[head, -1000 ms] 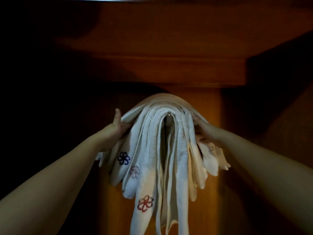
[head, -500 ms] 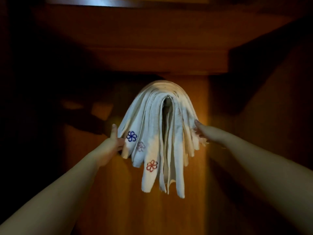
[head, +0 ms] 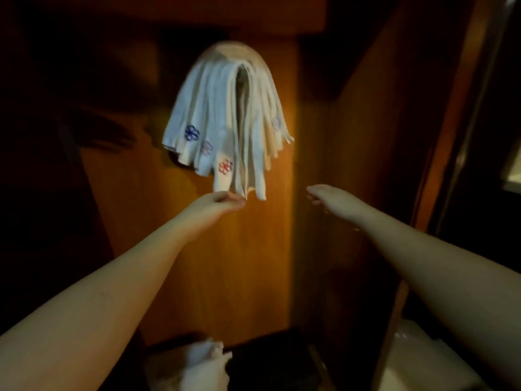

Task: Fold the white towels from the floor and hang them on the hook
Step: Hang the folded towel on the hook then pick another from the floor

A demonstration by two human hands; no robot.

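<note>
A thick bundle of folded white towels (head: 222,114) with small blue, pink and red flower marks hangs over a hook on the wooden panel; the hook itself is hidden under the cloth. My left hand (head: 217,204) is just below the towels' lowest tips, fingers loosely curled, holding nothing. My right hand (head: 327,196) is lower right of the bundle, apart from it, fingers loose and empty. More white cloth (head: 205,362) lies on the floor at the bottom, blurred.
The orange-brown wooden panel (head: 225,263) fills the middle, with dark shadow to the left. A wooden door frame (head: 439,136) runs up the right side. A pale rounded object (head: 417,359) sits at the bottom right. The dark floor (head: 270,362) lies below.
Both hands have dropped away from the sides of the hanging towels to below the bundle. The view has tilted down, bringing the floor and more white cloth into sight.
</note>
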